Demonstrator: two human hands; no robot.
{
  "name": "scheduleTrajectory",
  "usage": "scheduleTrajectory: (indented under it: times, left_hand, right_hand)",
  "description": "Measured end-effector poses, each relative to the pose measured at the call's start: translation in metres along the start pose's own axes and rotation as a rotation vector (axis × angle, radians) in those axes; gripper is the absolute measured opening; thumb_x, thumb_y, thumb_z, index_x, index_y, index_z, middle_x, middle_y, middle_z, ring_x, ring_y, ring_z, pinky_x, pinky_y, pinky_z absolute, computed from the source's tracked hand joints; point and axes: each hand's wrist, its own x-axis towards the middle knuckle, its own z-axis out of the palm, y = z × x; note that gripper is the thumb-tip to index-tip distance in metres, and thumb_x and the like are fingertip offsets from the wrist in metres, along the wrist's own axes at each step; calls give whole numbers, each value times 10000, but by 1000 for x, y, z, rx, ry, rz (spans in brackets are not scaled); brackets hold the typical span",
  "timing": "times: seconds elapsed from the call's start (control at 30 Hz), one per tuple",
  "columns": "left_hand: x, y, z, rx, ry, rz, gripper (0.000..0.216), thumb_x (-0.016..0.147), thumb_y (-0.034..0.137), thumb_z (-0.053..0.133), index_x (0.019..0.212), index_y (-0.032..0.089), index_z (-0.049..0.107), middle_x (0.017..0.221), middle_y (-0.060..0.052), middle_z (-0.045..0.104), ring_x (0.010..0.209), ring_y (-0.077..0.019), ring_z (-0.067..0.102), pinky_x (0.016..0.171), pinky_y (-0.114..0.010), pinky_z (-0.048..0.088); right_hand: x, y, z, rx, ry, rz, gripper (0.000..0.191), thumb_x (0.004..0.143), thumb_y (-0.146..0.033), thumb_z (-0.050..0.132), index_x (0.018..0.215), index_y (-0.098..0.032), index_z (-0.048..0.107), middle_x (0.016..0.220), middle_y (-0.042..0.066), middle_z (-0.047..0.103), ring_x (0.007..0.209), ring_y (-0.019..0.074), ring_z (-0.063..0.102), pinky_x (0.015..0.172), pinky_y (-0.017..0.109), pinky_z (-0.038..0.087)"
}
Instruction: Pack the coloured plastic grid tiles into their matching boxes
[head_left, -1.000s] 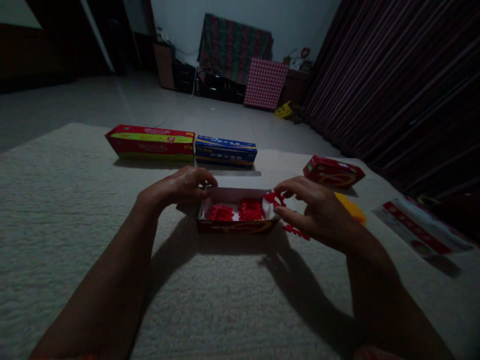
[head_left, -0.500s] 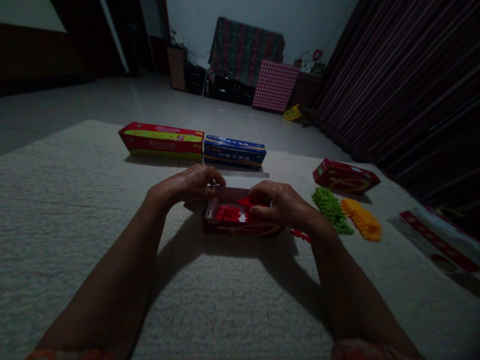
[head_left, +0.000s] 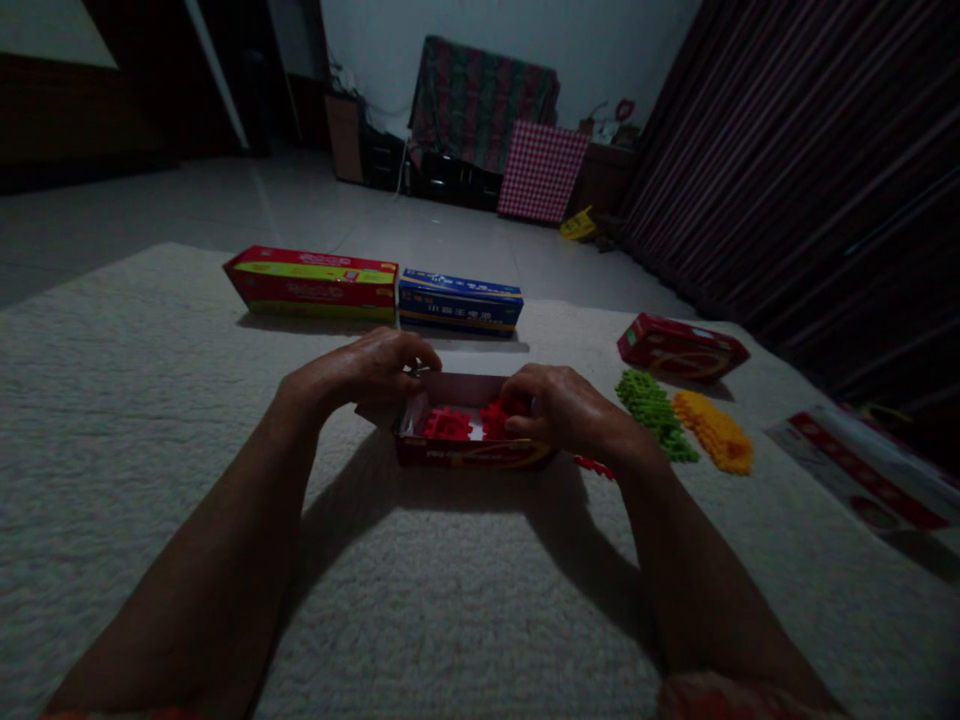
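A small dark-red cardboard box (head_left: 472, 456) lies open on the pale cloth, its white flap (head_left: 480, 358) folded out at the back. Inside it sit a red toothed plastic block (head_left: 448, 424) on the left and a second red toothed block (head_left: 493, 418) on the right. My left hand (head_left: 375, 365) holds the box's back left corner between thumb and fingers. Reaching in from the right, my right hand (head_left: 559, 405) has its fingers closed around the right block, partly covering it. More red toothed pieces (head_left: 594, 466) lie beside the box, mostly behind my right wrist.
A green pile of toothed blocks (head_left: 656, 415) and an orange pile (head_left: 714, 432) lie to the right. Behind them stands another dark-red box (head_left: 681, 348). A red-and-yellow box (head_left: 311, 284) and a blue box (head_left: 460, 302) stand farther back. A white-and-red package (head_left: 862, 470) lies at far right.
The right-hand red block, tilted up in my right hand before, now lies lower and flatter inside the box. My left hand keeps its hold; the whole view has shifted slightly.
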Motion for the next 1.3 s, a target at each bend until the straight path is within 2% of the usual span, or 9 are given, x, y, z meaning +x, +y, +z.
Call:
scheduleTrajectory:
  times: [0.27, 0.43, 0.53, 0.63, 0.8, 1.03, 1.13, 1.23, 1.3]
  left_hand:
    - [0, 0, -1, 9, -7, 16, 425, 779, 281, 598, 1179, 235, 737, 1071, -71, 741, 931, -221, 677, 787, -291, 491]
    - [2, 2, -2, 46, -16, 42, 417, 785, 299, 578, 1160, 222, 743, 1060, -78, 736, 904, -224, 668, 788, -306, 486]
    - [2, 2, -2, 40, -28, 41, 425, 783, 307, 576, 1159, 203, 745, 1061, -91, 739, 912, -233, 666, 795, -313, 488]
    - [3, 0, -1, 13, -18, 15, 435, 767, 316, 592, 1159, 219, 752, 1040, -80, 749, 898, -233, 670, 786, -304, 493]
    - [2, -1, -1, -9, -15, -14, 441, 754, 331, 602, 1158, 246, 756, 1018, -63, 753, 858, -229, 673, 758, -300, 501]
    - [3, -1, -1, -6, -14, 5, 454, 764, 311, 589, 1175, 201, 747, 1059, -101, 741, 868, -246, 674, 766, -330, 496]
    - [4, -2, 0, -11, 14, 28, 424, 753, 283, 601, 1139, 211, 760, 1049, -92, 747, 882, -244, 679, 774, -323, 489]
    - [4, -2, 1, -20, 28, 32, 388, 735, 268, 626, 1092, 237, 775, 1004, -64, 757, 879, -235, 682, 769, -302, 483]
    - [4, 0, 1, -16, 35, 32, 372, 734, 266, 632, 1075, 245, 779, 1006, -55, 758, 893, -232, 682, 769, -291, 479]
  right_hand:
    - [-12, 9, -12, -6, 159, 0, 136, 841, -201, 682, 973, -188, 711, 971, 68, 705, 860, 189, 641, 758, 301, 486]
    - [-38, 37, -32, -48, 239, 141, 112, 873, -239, 624, 908, -189, 718, 905, 68, 724, 803, 192, 655, 730, 321, 493]
    - [-64, 58, -30, -93, 184, 266, 120, 869, -231, 614, 900, -189, 722, 887, 67, 729, 793, 195, 664, 717, 324, 498]
    - [-86, 72, -13, -91, 40, 368, 209, 843, -235, 656, 1032, -175, 720, 972, 86, 732, 853, 210, 682, 745, 330, 516]
    - [-95, 75, 18, -49, -165, 406, 411, 758, -206, 728, 1165, -188, 681, 1155, 116, 683, 1000, 246, 662, 846, 347, 519]
    - [-86, 76, 30, -35, -220, 397, 161, 783, -128, 645, 910, -198, 716, 1003, 97, 663, 878, 211, 630, 785, 308, 484]
    - [-92, 88, 25, -33, -148, 398, 133, 783, -181, 676, 904, -197, 729, 947, 93, 683, 846, 220, 635, 753, 325, 495]
    - [-96, 100, 6, -80, 72, 383, 182, 783, -277, 712, 939, -186, 737, 911, 97, 701, 812, 241, 646, 729, 369, 507]
    - [-92, 96, -11, -86, 231, 296, 224, 791, -320, 719, 968, -183, 731, 916, 98, 707, 814, 248, 651, 742, 396, 514]
